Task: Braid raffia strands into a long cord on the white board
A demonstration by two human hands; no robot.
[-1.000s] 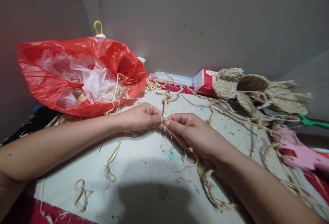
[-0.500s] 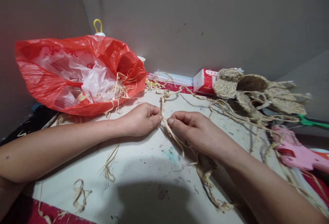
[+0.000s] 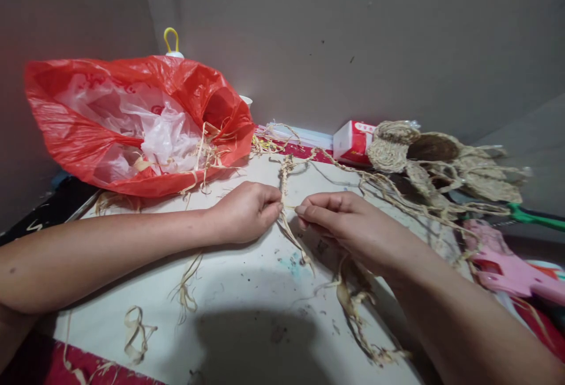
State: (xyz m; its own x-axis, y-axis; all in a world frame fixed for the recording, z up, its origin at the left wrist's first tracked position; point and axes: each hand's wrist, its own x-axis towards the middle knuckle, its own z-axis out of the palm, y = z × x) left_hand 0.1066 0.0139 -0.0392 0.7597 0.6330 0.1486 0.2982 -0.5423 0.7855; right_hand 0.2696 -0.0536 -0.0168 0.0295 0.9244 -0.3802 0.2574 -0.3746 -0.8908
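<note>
A narrow braid of pale straw-like fibre (image 3: 285, 179) runs down the middle of the white board (image 3: 247, 291). My left hand (image 3: 249, 211) is closed, thumb and fingers pinching the braid's lower end. To its right, my right hand (image 3: 333, 217) is also closed and pinches a thin strand, drawn across the short gap between the hands. Loose strands (image 3: 291, 235) hang down from the pinched spot onto the board.
An open red plastic bag (image 3: 185, 82) with fibres stands back left. Behind right are a red-and-white box (image 3: 351, 140), woven fibre pieces (image 3: 391, 152) and long braided cords. A pink glue gun (image 3: 507, 267) lies far right; fibre scraps (image 3: 136, 335) lie front left.
My right hand has moved slightly away from my left hand, and the strand between them now shows drawn out sideways. My left hand still pinches the braid.
</note>
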